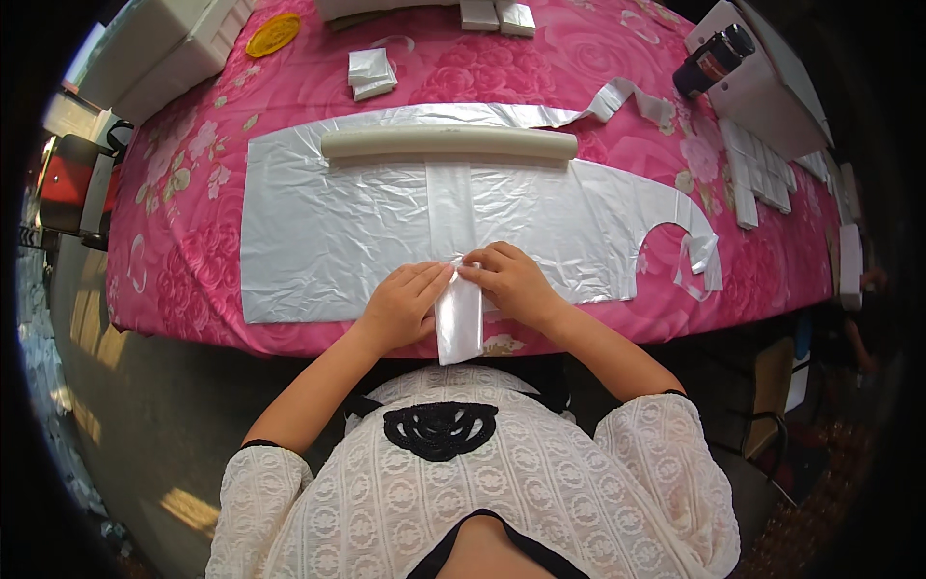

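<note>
Head view, left to right: a white box (159, 43) sits at the far left corner of the bench (183, 280), which carries a pink floral cover. A yellow disc (273, 35) lies just beside the box. A small folded plastic packet (370, 74) lies further in, near the far edge.

A large clear plastic sheet (328, 241) lies flat across the middle of the bench. A cream roll (449, 144) rests across its far edge. A narrow folded plastic strip (455, 289) runs from the roll toward the person and hangs over the near bench edge.

The left hand (403, 304) rests palm down on the sheet, its fingers (431, 278) together and pressed against the left edge of the strip. The right hand (511, 280) lies just beside it, fingers (479, 262) curled and pinched on the strip's fold. The fingertips of both hands meet on the strip, which passes between and under them.

Further right, the sheet ends in a curved cut-out with loose ties (699, 253). A dark cylindrical tool (714, 58) lies on a white board (772, 96) at the far right corner. A row of white folded packets (757, 174) lies near it.
</note>
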Tool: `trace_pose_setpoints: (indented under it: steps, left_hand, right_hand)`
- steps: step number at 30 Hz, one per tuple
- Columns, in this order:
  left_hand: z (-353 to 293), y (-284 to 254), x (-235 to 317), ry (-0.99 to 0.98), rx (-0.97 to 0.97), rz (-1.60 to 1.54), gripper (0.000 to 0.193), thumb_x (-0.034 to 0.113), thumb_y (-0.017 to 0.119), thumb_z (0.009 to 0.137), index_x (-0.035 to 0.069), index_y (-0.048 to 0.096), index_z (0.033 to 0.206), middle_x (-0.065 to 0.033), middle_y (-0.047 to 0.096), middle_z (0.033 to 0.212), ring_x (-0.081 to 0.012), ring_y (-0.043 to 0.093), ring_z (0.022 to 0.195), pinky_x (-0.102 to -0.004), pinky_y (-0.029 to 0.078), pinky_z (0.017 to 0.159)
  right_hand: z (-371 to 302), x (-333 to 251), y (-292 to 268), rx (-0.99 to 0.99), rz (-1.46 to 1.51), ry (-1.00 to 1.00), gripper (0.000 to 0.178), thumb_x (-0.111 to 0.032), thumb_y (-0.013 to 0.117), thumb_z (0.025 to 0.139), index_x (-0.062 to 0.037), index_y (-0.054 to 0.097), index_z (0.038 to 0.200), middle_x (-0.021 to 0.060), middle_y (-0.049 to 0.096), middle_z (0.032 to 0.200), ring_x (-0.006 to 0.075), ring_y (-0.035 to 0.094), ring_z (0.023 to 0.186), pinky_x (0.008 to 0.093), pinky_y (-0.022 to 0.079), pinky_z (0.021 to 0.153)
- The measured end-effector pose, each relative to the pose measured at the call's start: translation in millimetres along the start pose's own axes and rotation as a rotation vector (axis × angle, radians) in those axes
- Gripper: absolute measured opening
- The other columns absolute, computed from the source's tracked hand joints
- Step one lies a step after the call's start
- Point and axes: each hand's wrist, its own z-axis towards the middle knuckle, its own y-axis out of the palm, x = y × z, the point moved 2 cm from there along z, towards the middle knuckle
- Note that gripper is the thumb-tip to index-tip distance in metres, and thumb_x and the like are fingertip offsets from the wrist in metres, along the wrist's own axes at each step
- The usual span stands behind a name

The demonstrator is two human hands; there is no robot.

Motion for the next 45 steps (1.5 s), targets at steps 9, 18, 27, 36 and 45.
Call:
trace_pose_setpoints:
  steps: [9, 18, 27, 36, 45]
  left_hand:
    - [21.9, 1.5, -14.5, -0.748, 0.180, -0.593, 0.042, 0.011, 0.055, 0.081, -0.002, 0.047, 0.121, -0.0189, 0.056, 0.110, -0.0311, 0.059, 0.090, -0.0380, 0.046, 0.080]
    - [11.3, 29.5, 5.3, -0.291, -0.185, 0.143, 0.072, 0.032, 0.052, 0.081, -0.004, 0.023, 0.136, -0.0201, 0.020, 0.143, -0.0312, 0.018, 0.134, -0.0441, 0.015, 0.108]
    - [13.0, 21.4, -1.0, -0.236, -0.081, 0.127, 0.061, 0.024, 0.059, 0.077, -0.004, 0.038, 0.127, -0.0193, 0.034, 0.136, -0.0313, 0.032, 0.127, -0.0418, 0.026, 0.104]
    - [23.9, 11.6, -26.8, 0.015, 0.152, 0.077, 0.015, 0.000, 0.062, 0.068, 0.000, 0.057, 0.082, -0.0103, 0.062, 0.096, -0.0260, 0.059, 0.090, -0.0333, 0.049, 0.078]
    - [8.2, -13.2, 6.9, 0.105, 0.005, -0.148, 0.035, 0.011, 0.070, 0.064, 0.003, 0.056, 0.095, -0.0122, 0.059, 0.107, -0.0286, 0.056, 0.099, -0.0379, 0.044, 0.089]
  right_hand:
    - [36.5, 19.7, -11.2, -0.069, 0.521, 0.778, 0.018, -0.018, 0.060, 0.077, -0.0015, 0.067, 0.074, 0.0078, 0.062, 0.058, 0.0184, 0.058, 0.052, 0.0277, 0.045, 0.054]
    - [45.2, 30.1, -9.3, -0.144, 0.488, 0.871, 0.023, -0.021, 0.068, 0.071, 0.0000, 0.063, 0.080, 0.0069, 0.061, 0.059, 0.0178, 0.058, 0.054, 0.0287, 0.046, 0.056]
    - [37.3, 24.7, -4.2, 0.000, -0.173, -0.052, 0.054, -0.022, 0.069, 0.071, -0.0046, 0.051, 0.118, 0.0127, 0.046, 0.127, 0.0223, 0.039, 0.122, 0.0378, 0.032, 0.101]
    - [47.5, 47.0, -10.1, -0.119, -0.001, -0.055, 0.046, -0.019, 0.063, 0.073, -0.0039, 0.054, 0.115, 0.0097, 0.048, 0.128, 0.0258, 0.041, 0.121, 0.0366, 0.031, 0.102]
    - [7.7, 10.8, -7.3, -0.016, 0.123, -0.086, 0.033, 0.004, 0.061, 0.061, -0.0087, 0.065, 0.091, 0.0016, 0.064, 0.096, 0.0209, 0.057, 0.085, 0.0305, 0.048, 0.075]
